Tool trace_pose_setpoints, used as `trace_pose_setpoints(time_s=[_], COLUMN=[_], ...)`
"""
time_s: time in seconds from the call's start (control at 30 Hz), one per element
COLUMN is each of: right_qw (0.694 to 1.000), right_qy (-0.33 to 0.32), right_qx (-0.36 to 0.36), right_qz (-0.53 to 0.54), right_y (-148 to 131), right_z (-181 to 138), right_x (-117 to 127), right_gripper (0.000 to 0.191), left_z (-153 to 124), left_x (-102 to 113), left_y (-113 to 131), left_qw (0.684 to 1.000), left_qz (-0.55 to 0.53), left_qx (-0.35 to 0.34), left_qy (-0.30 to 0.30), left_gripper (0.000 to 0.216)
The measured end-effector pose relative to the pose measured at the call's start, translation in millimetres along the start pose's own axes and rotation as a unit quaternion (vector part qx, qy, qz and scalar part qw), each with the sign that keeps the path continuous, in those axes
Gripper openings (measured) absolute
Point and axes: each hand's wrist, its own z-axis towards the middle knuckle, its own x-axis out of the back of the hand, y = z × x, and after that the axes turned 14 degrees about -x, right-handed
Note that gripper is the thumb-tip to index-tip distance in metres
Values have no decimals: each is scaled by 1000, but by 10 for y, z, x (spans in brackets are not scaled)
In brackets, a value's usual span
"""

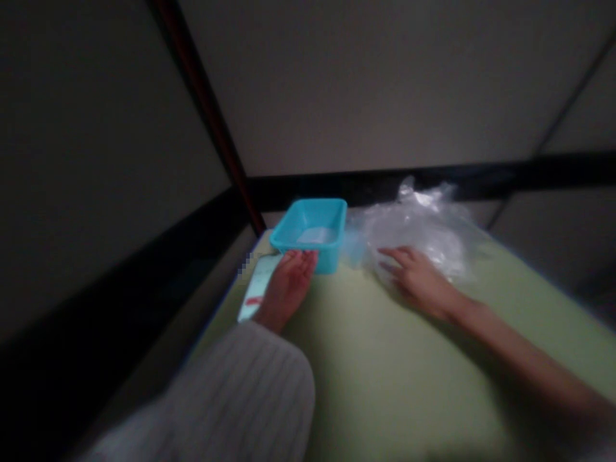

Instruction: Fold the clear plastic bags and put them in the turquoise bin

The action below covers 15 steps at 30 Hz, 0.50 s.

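My left hand [291, 279] is at the front wall of a turquoise plastic basket [332, 260], palm partly turned up, fingers loosely bent and nothing visible in them. I cannot tell whether it touches the basket. Inside the basket lies something whitish and flat [314, 235]. Beside my left wrist is a pale flat item with a red mark [255, 289], partly covered by the hand. My right hand [416, 279] reaches in from the right with its fingers stretched out, at the near edge of a crumpled clear plastic bag [447, 237].
Everything rests on a yellow-green tabletop [375, 372]. Between basket and bag is a blurred light-blue, see-through thing [355, 244]. A wall with a dark band [370, 183] stands behind the table, and another wall [120, 128] rises at the left.
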Motion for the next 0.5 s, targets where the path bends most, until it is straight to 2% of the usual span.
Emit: trace_pose_setpoints(time_s=[0.13,0.27,0.37,0.5], right_qw=[1000,997,992,983], right_qy=[7,68,115,175], right_qx=[11,17,26,32], right_qz=[9,33,40,53], right_y=[6,-4,-11,-48], right_z=[-1,-26,-37,-51], right_x=[46,182,294,465], right_gripper=[49,53,56,64], left_z=[-15,-115,-201,-255], left_x=[-4,-25,14,145], left_y=[20,60,47,-31], left_qw=[1000,997,993,980], left_qz=[7,44,87,136], left_qx=[10,54,68,56], left_qy=[1,-13,-52,-137], left_gripper=[27,26,21,9])
